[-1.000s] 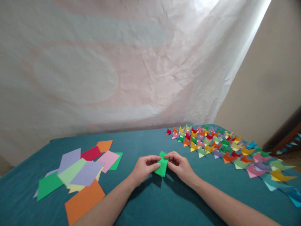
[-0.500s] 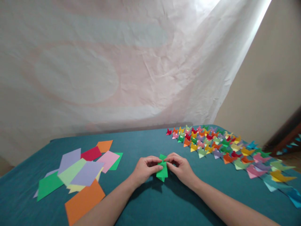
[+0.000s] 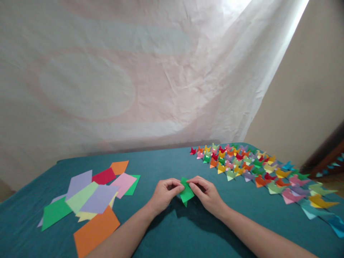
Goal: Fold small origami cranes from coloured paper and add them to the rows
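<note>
**Teal worktop, paper on both sides**

Your worktop (image 3: pixel 161 229) is covered by a teal cloth. Read the clock from the green folded paper (image 3: pixel 186 192) at its middle. At 9 o'clock lies a loose, overlapping heap of flat coloured sheets (image 3: pixel 91 197), with an orange sheet (image 3: pixel 95 229) nearest you at 8. From 1 to 3 o'clock, small folded paper figures (image 3: pixel 242 163) sit in close rows that run to the right edge.

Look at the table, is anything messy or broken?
Nothing looks broken or spilled. The flat paper sheets lie in a loose, overlapping heap, unlike the folded figures lined up in rows. The left hand and right hand pinch a green folded piece.
</note>
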Available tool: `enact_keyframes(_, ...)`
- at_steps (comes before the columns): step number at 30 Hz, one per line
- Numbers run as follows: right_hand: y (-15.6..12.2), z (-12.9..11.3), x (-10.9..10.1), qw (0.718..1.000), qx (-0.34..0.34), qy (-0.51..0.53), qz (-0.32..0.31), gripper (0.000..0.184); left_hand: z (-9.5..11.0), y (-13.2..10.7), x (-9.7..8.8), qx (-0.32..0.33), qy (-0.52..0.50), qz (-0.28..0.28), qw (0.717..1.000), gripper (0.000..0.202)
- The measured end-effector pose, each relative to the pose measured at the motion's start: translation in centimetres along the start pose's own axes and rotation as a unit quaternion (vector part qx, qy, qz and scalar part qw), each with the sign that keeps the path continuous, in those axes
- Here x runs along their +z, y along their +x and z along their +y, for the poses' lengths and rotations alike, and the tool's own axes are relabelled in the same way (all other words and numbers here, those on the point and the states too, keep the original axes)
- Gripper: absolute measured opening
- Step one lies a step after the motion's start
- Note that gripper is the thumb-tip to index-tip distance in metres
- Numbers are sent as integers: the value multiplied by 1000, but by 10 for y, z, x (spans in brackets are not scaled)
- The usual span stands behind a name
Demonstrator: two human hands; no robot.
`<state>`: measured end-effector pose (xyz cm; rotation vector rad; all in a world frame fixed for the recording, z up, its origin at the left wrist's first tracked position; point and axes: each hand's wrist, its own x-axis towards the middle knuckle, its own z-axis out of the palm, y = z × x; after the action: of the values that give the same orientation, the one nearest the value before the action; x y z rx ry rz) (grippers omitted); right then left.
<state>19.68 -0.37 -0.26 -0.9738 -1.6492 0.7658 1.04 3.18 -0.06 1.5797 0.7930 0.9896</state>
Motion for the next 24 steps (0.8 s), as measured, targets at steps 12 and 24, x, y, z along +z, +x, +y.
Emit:
enact_keyframes(12, -3, 9, 3, 999, 25, 31, 30, 11, 2, 0, 2, -7, -28, 27, 999, 25)
enact_keyframes(24, 0, 5, 1, 1000, 1, -8, 20, 11, 2, 0, 1, -24, -9, 68, 997, 28)
